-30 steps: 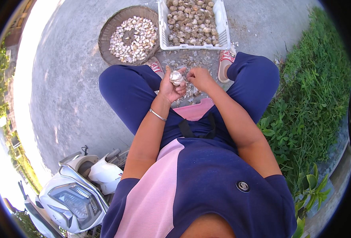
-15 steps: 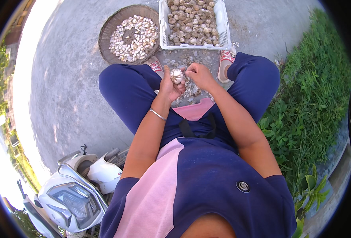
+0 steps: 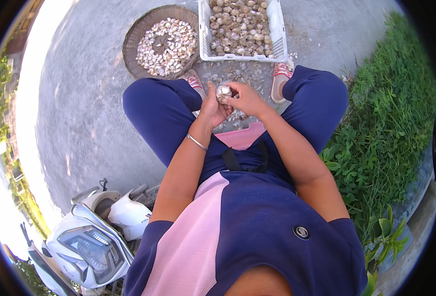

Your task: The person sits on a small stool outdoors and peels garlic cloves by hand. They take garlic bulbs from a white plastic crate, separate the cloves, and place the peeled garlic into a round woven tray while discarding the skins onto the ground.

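The garlic bulb (image 3: 223,92) is whitish, rounded and papery, positioned nearside of the white crate (image 3: 279,39). Fingers of the left hand (image 3: 215,108) and right hand (image 3: 249,99) grip it, partly covering its sides. Left of the crate: woven basket (image 3: 133,43); in front: skin scraps (image 3: 237,76).

Upper left of the frame: cloves (image 3: 151,55) in basket (image 3: 130,52). Upper centre, right of basket: bulbs (image 3: 242,30) in crate (image 3: 278,35). Below both: single bulb (image 3: 223,91) between left hand (image 3: 212,110) and right hand (image 3: 247,100), over peelings (image 3: 241,76) on ground (image 3: 90,113). Right: grass (image 3: 376,113). Lower left: scooter (image 3: 92,246).
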### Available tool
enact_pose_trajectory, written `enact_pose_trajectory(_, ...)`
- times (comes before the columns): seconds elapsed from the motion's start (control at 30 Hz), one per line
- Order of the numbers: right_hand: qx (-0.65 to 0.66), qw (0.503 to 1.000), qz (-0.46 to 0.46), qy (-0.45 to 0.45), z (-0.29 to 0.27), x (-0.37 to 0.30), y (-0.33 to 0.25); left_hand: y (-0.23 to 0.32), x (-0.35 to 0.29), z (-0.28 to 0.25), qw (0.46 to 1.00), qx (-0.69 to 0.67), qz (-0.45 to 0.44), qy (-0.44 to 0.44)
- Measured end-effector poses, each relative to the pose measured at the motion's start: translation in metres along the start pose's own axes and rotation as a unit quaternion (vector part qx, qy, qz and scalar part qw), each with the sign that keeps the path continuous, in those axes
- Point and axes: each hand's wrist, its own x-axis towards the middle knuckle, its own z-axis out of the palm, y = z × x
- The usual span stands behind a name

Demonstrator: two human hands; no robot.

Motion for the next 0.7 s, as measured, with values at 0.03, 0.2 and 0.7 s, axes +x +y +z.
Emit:
enact_pose_trajectory(0.03, 0.006, 1.0, 0.008, 0.002, 0.001, 0.0, 0.002, 0.0, -0.001, 0.004, 1.0, 0.007, 0.002, 0.009)
enact_pose_trajectory(0.2, 0.227, 0.971, 0.08, 0.005, -0.013, 0.006, -0.005, -0.004, 0.008, -0.017, 0.996, 0.088, 0.002, -0.02)
enact_pose_trajectory(0.7, 0.193, 0.981, -0.001, 0.03, -0.026, 0.002, -0.022, 0.007, -0.002, 0.001, 0.981, 0.127, 0.081, 0.126)
